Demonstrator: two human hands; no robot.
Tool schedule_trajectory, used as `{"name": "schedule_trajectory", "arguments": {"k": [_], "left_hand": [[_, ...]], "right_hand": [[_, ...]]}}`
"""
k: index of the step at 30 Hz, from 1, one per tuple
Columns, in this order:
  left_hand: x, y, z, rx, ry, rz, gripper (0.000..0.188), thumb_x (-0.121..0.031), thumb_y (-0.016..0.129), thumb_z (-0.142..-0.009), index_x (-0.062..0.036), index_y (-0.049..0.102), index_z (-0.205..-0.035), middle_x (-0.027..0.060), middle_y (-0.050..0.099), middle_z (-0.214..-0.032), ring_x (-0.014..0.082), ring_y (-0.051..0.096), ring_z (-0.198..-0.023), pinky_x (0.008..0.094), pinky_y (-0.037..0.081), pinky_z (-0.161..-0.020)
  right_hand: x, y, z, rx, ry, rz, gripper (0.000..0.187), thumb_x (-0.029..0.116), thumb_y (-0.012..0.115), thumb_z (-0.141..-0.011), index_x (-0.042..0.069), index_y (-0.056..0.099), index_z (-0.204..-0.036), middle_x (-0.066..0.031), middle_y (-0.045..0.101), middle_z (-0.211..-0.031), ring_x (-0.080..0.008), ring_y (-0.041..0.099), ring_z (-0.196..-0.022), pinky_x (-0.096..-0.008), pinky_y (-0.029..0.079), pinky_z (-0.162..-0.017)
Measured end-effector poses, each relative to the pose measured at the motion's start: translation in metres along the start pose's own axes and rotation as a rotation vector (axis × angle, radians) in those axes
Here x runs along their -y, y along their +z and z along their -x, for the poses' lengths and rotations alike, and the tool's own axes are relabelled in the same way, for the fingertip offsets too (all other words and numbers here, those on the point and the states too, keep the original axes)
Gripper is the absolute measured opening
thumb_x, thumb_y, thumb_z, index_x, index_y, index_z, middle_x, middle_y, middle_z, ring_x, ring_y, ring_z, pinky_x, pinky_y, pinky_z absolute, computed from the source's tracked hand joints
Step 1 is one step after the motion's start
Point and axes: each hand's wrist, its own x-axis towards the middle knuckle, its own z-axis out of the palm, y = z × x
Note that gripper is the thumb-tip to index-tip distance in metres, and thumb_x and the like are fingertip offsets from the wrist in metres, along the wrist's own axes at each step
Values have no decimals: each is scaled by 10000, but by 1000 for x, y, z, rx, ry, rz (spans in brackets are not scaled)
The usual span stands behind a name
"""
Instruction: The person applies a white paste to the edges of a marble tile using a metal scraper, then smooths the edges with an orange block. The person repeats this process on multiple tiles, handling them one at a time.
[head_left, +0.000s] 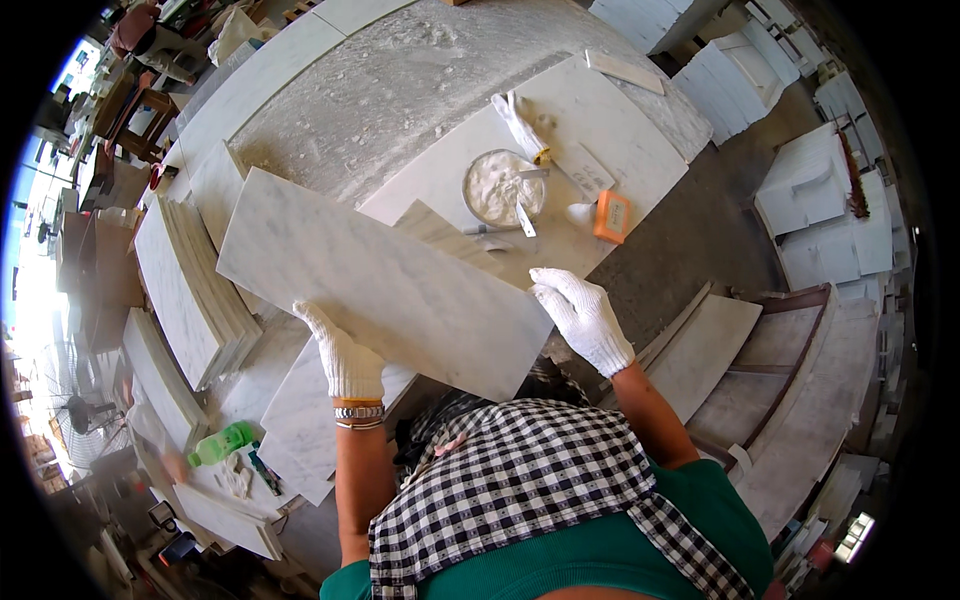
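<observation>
The gloved left hand grasps the near edge of a pale stone slab, which tilts across the space between the hands; the gloved right hand curves its fingers at the slab's right corner, though whether it grips cannot be told. Beyond the right hand, an orange box bears a pale printed label, beside a bowl of white paste on the bench.
</observation>
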Motion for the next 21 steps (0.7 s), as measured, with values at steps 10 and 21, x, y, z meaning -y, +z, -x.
{"name": "schedule_trajectory", "arguments": {"k": [10, 21], "left_hand": [[-3, 3, 6, 15, 65, 5, 906, -768, 416, -980, -137, 302, -1619, 63, 363, -1641, 289, 366, -1475, 471, 305, -1223], [-5, 1, 8, 42, 64, 100, 917, -791, 375, -975, -145, 301, -1622, 61, 337, -1664, 302, 359, -1485, 490, 276, -1236]], "right_hand": [[-38, -3, -26, -197, 11, 259, 320, 172, 717, -951, 1, 670, -1217, -173, 743, -1037, -324, 731, -927, -388, 567, -814], [-70, 43, -96, -85, 236, 465, 393, 325, 623, -958, 114, 622, -1290, -172, 717, -1122, -380, 678, -1035, -482, 529, -872]]}}
